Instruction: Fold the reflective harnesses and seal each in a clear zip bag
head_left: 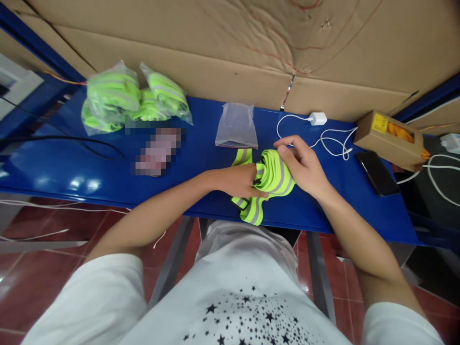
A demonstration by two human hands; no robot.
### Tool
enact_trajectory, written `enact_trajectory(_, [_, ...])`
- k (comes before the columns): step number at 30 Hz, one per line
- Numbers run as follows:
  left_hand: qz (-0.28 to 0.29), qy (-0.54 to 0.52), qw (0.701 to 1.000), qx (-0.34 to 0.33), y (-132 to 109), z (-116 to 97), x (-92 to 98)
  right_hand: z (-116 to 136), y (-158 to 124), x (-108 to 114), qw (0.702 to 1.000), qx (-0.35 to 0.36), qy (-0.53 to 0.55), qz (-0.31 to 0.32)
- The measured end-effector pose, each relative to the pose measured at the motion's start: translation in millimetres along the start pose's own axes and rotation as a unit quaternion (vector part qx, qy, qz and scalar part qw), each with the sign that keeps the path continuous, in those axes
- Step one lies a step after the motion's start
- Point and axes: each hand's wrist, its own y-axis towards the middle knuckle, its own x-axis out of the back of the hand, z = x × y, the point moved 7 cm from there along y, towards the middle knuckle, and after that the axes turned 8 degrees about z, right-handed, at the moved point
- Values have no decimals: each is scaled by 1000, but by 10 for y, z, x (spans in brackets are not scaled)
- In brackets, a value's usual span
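A neon yellow-green reflective strap [276, 175] with grey stripes is bundled in folds near the front edge of the blue table. My left hand [239, 181] is closed on the left side of the bundle, its fingertips hidden under the folds. Loose strap ends stick out behind and in front of that hand, and a black buckle [243, 204] shows on the front one. Against the right side of the bundle rests my right hand [304, 165], its fingers stretched out and apart. Just behind the strap lies a clear plastic bag [237, 125], flat on the table.
Several bagged green straps [113, 96] are piled at the back left. A blurred-out item [158, 152] lies before them. To the right are a white charger [318, 119] with its cable, a black phone [377, 172] and a cardboard box [390, 136]. Cardboard [179, 52] walls the back.
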Motion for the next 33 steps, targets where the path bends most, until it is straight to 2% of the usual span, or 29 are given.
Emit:
enact_trajectory(3, [23, 16, 1000, -7, 34, 22, -51, -41, 3, 9, 998, 34, -32, -37])
enact_trajectory(6, [39, -39, 998, -10, 61, 34, -55, -92, 22, 23, 997, 31, -55, -44])
enact_trajectory(9, [36, -97, 995, -15, 70, 36, -19, -43, 22, 5, 997, 45, -70, -3])
enact_trajectory(11, [26, -108, 994, -23, 67, 32, 15, 47, 1, -39, 992, 80, -93, 41])
enact_trajectory(14, [-1, -86, 996, -19, 58, 63, 64, 153, -44, -101, 977, 133, -148, 77])
enact_trajectory(18, [-25, -30, 999, -28, 70, 125, 83, 139, -57, -158, 964, 147, -202, 92])
enact_trajectory(21, [-46, -14, 998, -37, 81, 145, 96, 129, -53, -154, 960, 157, -220, 77])
enact_trajectory(24, [-57, -46, 997, -24, 70, 126, 116, 142, -51, -110, 965, 162, -202, 45])
enact_trajectory(30, [12, -133, 991, -11, 33, 13, 75, 213, -66, -74, 972, 161, -170, 10])
enact_trajectory(33, [12, -137, 990, -21, 44, 29, 75, 248, -77, -73, 973, 155, -171, 0])
